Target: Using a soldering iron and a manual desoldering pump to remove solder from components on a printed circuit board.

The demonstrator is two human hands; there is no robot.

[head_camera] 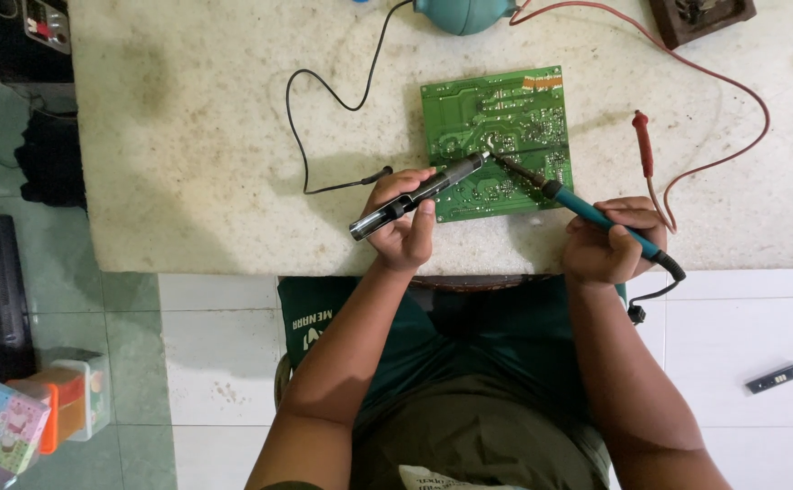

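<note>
Hands [505, 231] with tools on circuit board [496, 141]

Circuit board [496, 141]: green, with pale silvery solder traces and a small orange patch at its top right corner; it lies on a mottled off-white worktop [197, 136]. Soldering iron [596, 216]: teal handle, black cord end; desoldering pump [419, 195]: black and silver; probe [642, 143] and its lead: red; thin wire [324, 100]: black. Floor tiles [741, 336]: white; shirt [469, 331]: dark green.
</note>
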